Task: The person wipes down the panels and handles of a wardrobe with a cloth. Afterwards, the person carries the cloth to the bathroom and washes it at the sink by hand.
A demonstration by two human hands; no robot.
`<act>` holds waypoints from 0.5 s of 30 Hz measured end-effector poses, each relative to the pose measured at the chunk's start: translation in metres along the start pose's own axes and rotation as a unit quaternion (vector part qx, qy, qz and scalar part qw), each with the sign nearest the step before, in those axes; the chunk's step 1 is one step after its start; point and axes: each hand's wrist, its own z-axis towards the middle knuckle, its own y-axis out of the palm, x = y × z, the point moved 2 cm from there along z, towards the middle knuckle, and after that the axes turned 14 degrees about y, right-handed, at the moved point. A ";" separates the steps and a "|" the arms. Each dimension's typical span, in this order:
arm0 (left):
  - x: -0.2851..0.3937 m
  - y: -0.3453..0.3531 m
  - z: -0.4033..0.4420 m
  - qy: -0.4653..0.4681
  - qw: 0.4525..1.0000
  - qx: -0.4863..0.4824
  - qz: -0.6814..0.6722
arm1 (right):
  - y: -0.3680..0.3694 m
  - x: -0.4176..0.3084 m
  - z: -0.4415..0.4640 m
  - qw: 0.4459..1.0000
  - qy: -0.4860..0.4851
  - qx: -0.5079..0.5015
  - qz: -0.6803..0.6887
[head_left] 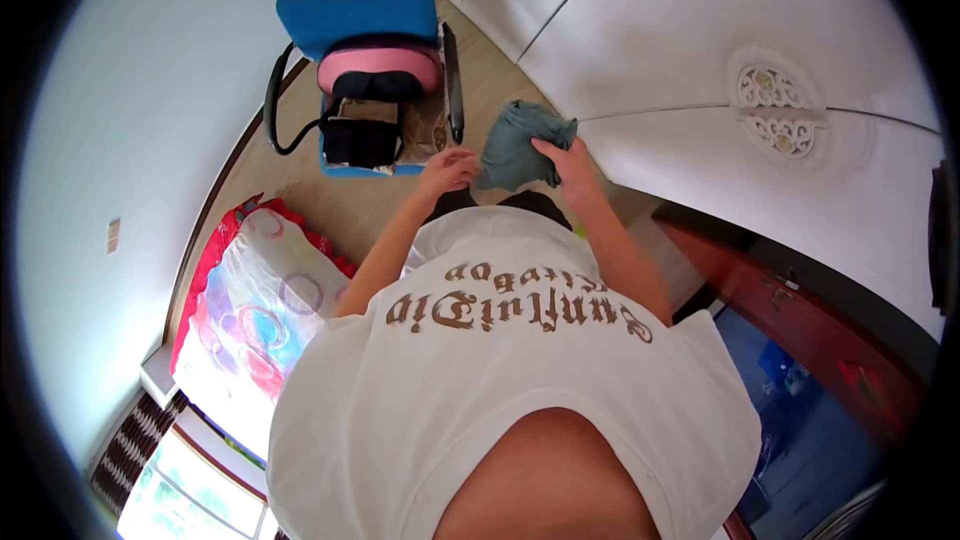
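Observation:
A bunched grey-green cloth (522,145) hangs in front of me, above the floor. My right hand (568,160) holds its right side, thumb on the near face. My left hand (449,171) is just left of the cloth, its fingers partly curled and apart, with nothing visible in them; a narrow gap seems to lie between its fingertips and the cloth. Beyond my left hand is a blue chair (357,5) bearing a pink and black cushion-like item (378,70) and a black item (362,140).
White cabinet doors (640,60) with an ornate handle (775,110) rise at the right. A bed or covered surface with a patterned sheet (262,290) and red edging is at the left. An open dark red door (790,300) stands at the lower right. A window (185,490) is at the lower left.

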 end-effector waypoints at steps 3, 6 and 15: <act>-0.057 -0.044 0.062 0.006 0.999 0.017 0.046 | -0.003 -0.001 -0.002 0.997 -0.058 0.042 -0.039; -0.102 -0.065 0.127 0.020 0.982 0.078 0.173 | -0.009 -0.009 -0.018 0.994 -0.050 0.093 0.001; -0.192 -0.071 0.282 0.079 0.976 0.154 0.132 | -0.095 0.052 -0.009 0.977 0.011 0.211 0.025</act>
